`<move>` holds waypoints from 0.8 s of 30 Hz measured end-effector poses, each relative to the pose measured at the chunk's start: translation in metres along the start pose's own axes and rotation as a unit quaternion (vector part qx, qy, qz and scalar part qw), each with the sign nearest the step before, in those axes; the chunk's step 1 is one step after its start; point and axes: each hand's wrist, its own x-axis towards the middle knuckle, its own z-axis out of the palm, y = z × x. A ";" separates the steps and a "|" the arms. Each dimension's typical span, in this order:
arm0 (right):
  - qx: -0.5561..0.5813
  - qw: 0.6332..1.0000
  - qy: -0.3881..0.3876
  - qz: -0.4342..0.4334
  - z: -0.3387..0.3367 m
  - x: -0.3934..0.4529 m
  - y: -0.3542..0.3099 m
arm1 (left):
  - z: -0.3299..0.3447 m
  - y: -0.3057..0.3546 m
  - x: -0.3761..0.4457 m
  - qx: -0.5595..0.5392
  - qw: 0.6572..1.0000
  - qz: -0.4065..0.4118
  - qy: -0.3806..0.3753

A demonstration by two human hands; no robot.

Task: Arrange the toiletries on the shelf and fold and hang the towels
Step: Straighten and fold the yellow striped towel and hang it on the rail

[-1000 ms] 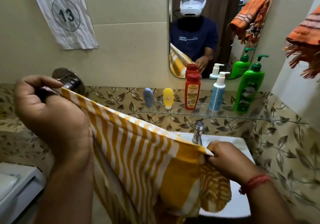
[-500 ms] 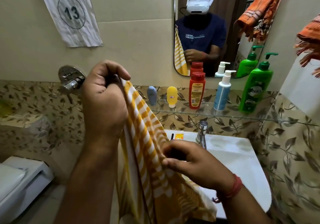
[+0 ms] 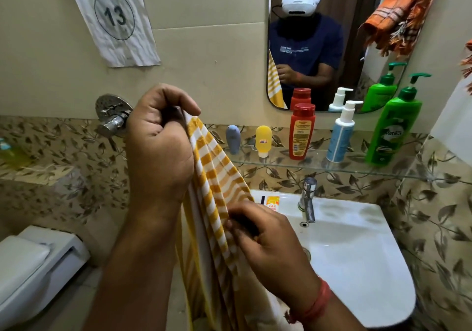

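Towel (image 3: 217,177), striped, hangs at 6 o'clock of the shelf (image 3: 332,167), left hand (image 3: 158,149) gripping its top, right hand (image 3: 265,241) pinching lower down: align edges before folding again.

Only a couple of things are actually readable here. Up at 11 o'clock there's a crumpled paper sign (image 3: 112,19) taped to the wall that says "WORKSTATION" across the top, with a big "13" inside a circle under it. Over at 3 o'clock, the green pump bottle (image 3: 393,131) on the glass shelf (image 3: 319,164) has "Vatika" on its label. The red bottle (image 3: 301,134) at about 2 o'clock has a yellow label full of print, way too small to make out. Same deal with the tiny sticker on the yellow tube (image 3: 263,140) next to it, can't read it.
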 end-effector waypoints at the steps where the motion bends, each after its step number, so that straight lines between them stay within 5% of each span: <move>1: -0.033 0.999 -0.018 -0.003 0.001 -0.001 0.006 | -0.001 0.000 0.002 0.000 1.000 0.001 0.002; 4: 0.010 0.996 -0.087 0.032 0.005 -0.008 0.013 | -0.005 -0.004 0.007 -0.004 1.000 0.008 0.015; 7: 0.114 0.992 -0.010 0.043 0.012 -0.011 0.003 | -0.003 -0.007 0.008 0.002 1.000 0.006 0.021; 13: 0.042 0.991 0.121 0.037 0.023 -0.007 0.009 | 0.001 -0.006 0.009 0.001 1.000 0.006 0.011; 18: 0.217 0.955 0.147 0.137 0.018 -0.007 0.017 | 0.003 -0.008 0.010 -0.002 1.000 -0.003 0.006; 24: 0.258 0.936 0.164 0.175 0.012 -0.002 0.027 | 0.007 -0.009 0.006 -0.001 1.000 -0.016 -0.004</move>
